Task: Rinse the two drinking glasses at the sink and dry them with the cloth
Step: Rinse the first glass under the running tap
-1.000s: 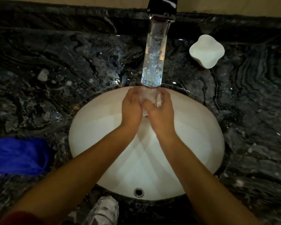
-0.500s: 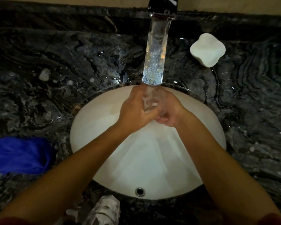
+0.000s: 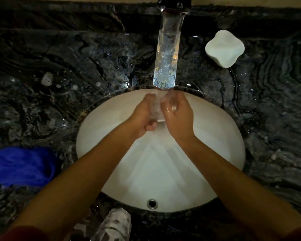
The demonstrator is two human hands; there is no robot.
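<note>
My left hand [image 3: 142, 119] and my right hand [image 3: 178, 117] meet over the far half of the white sink [image 3: 221, 153], both wrapped around one clear glass [image 3: 156, 110] held under the stream from the tap [image 3: 166, 61]. Each grip is curled on that glass, left from the one side, right from the other, thumbs toward me. The bowl lies open below and on both sides of my hands, with the drain hole [image 3: 152, 203] at the near rim; the tap spout hangs just above my fingers and closes off the room upward. The second glass [image 3: 115, 225] lies on its side on the dark marble surface [image 3: 59, 66] at the near edge, just beside my left forearm. The blue cloth [image 3: 21, 166] sits bunched on the surface to the left, well apart from the bowl. A white dish [image 3: 224, 48] stands right of the tap, beyond the rim.
</note>
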